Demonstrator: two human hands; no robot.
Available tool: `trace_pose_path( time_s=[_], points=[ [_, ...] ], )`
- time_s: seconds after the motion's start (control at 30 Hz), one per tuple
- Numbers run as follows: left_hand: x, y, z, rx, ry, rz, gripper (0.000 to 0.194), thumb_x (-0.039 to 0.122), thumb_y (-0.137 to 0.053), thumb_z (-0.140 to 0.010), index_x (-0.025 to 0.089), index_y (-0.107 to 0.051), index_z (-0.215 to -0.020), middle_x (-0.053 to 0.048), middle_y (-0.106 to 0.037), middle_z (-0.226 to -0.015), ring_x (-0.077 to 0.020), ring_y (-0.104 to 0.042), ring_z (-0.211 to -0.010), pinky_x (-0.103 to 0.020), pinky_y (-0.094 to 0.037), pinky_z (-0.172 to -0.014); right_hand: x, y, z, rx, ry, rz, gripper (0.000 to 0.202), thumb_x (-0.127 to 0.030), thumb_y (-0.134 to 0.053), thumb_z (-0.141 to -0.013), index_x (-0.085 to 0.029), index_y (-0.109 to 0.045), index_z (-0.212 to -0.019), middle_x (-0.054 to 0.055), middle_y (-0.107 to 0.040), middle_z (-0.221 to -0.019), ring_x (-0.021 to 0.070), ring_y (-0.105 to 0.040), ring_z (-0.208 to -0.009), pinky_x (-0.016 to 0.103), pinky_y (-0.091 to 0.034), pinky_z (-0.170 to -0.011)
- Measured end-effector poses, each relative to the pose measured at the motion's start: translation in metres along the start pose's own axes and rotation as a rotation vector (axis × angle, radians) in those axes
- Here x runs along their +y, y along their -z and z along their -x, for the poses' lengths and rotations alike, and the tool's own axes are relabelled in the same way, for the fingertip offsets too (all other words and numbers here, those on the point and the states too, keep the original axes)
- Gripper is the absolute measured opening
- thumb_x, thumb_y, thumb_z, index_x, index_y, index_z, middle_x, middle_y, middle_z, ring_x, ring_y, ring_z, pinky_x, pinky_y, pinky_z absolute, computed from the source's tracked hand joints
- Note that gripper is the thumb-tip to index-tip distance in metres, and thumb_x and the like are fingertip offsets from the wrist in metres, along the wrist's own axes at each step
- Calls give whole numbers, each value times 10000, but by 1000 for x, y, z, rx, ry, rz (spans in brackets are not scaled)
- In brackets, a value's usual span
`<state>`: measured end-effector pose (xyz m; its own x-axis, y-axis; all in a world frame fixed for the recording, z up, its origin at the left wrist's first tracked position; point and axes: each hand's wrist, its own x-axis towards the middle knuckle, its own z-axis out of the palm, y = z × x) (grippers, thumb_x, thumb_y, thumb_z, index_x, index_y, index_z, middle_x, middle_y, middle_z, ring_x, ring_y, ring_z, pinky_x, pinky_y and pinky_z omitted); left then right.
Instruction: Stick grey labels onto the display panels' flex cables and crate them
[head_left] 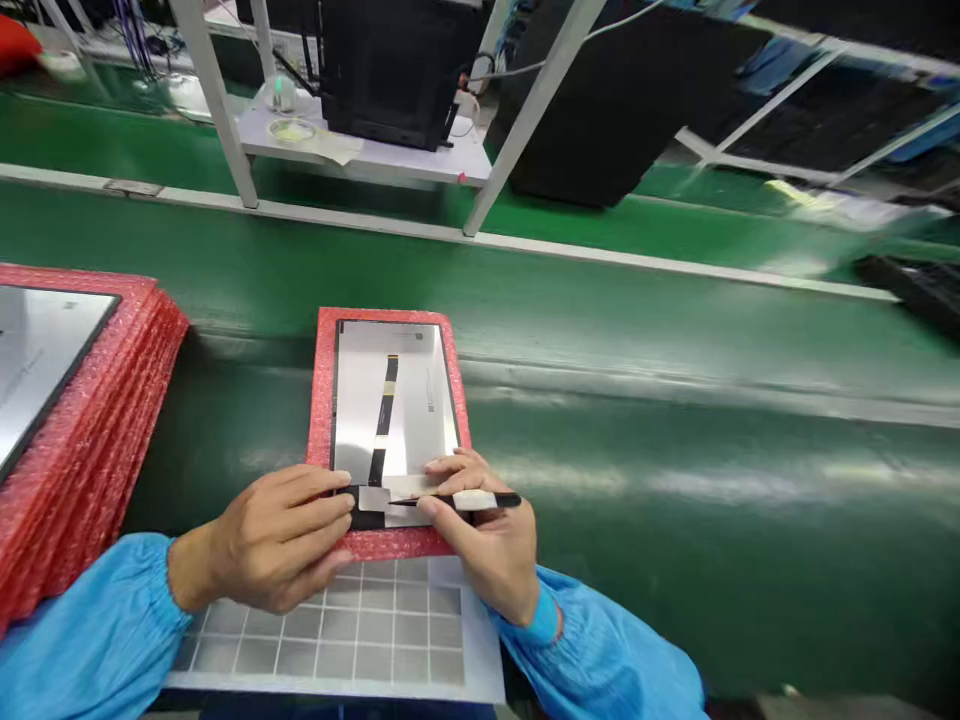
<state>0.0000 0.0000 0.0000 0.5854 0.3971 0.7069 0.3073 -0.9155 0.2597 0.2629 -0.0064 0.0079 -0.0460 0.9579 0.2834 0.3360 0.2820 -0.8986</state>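
A flat display panel (360, 400) with a silvery back and dark edges lies on a red foam sheet (324, 380). A black ribbon cable (384, 420) runs up its back from a dark strip at the lower edge. A small grey square patch (373, 499) sits on that strip. My right hand (487, 535) is closed around black tweezers (480, 500) with a white band; their tip points left at the patch. My left hand (281, 540) lies at the panel's lower left corner, fingers stretched out and fingertips touching it, thumb apart below.
A sheet of grey squares (360, 630) lies below the foam. On the left stands a tall stack of red foam sheets (97, 440) with another panel (45, 350) on top. The green bench (675, 480) has a raised pale rail (360, 221); beyond it are frame posts and a black monitor (390, 70).
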Motion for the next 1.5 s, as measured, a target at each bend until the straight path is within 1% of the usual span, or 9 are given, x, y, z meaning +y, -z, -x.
trace_pose_path(
  time_s=[0.27,0.5,0.73,0.83,0.9,1.0,1.07,1.5],
  points=[
    [1,3,-3,-9,-3,-14,176,129,-702,-860,33,-730,-1005,-159,-795,-990,-320,-760,-1016,-448,-658,-880,-1,3,-2,4,7,-11,149,-209,-820,-812,-246,-677,-793,9,-765,-899,236,-735,-919,520,-445,-1039],
    [1,1,1,-23,14,-14,192,130,-697,-859,48,-725,-1030,-150,-792,-1009,-335,-743,-1073,-452,-654,-870,-2,2,-2,2,7,-7,156,-215,-821,-811,-245,-670,-783,2,-769,-870,234,-738,-904,533,-439,-1055],
    [2,1,2,-33,17,-5,211,113,-708,-844,38,-722,-1041,-156,-790,-1014,-342,-736,-1077,-459,-647,-865,-2,1,-4,10,21,12,153,-214,-829,-800,-241,-681,-775,0,-762,-838,222,-738,-857,521,-446,-1052],
    [2,1,1,-36,15,2,226,110,-721,-836,29,-724,-1047,-158,-789,-1025,-347,-726,-1090,-466,-642,-878,-2,2,-3,10,14,23,152,-216,-830,-797,-244,-683,-771,-2,-762,-834,224,-740,-865,522,-447,-1058],
    [2,2,0,-49,4,7,255,133,-721,-841,25,-724,-1073,-167,-788,-1068,-356,-716,-1104,-478,-638,-877,-2,2,-3,7,14,26,152,-216,-827,-801,-246,-680,-774,-6,-762,-827,222,-742,-864,524,-444,-1068],
    [2,4,-2,-84,-9,-6,317,211,-717,-858,32,-724,-1120,-184,-778,-1148,-372,-703,-1120,-497,-636,-851,-2,1,-4,7,23,27,156,-213,-823,-805,-250,-675,-777,-17,-756,-815,214,-742,-855,516,-451,-1067],
    [2,5,-3,-91,-10,-18,335,246,-711,-864,37,-726,-1126,-187,-778,-1155,-376,-700,-1111,-505,-632,-830,-2,1,-4,5,27,31,157,-209,-822,-807,-252,-674,-782,-22,-756,-818,211,-743,-861,512,-453,-1067],
    [2,3,-3,-86,-5,-13,319,213,-723,-851,31,-725,-1113,-190,-775,-1163,-376,-684,-1097,-517,-616,-829,-1,1,-3,3,28,58,162,-199,-828,-801,-245,-673,-794,-21,-760,-820,196,-743,-837,511,-449,-1098]
  ],
)
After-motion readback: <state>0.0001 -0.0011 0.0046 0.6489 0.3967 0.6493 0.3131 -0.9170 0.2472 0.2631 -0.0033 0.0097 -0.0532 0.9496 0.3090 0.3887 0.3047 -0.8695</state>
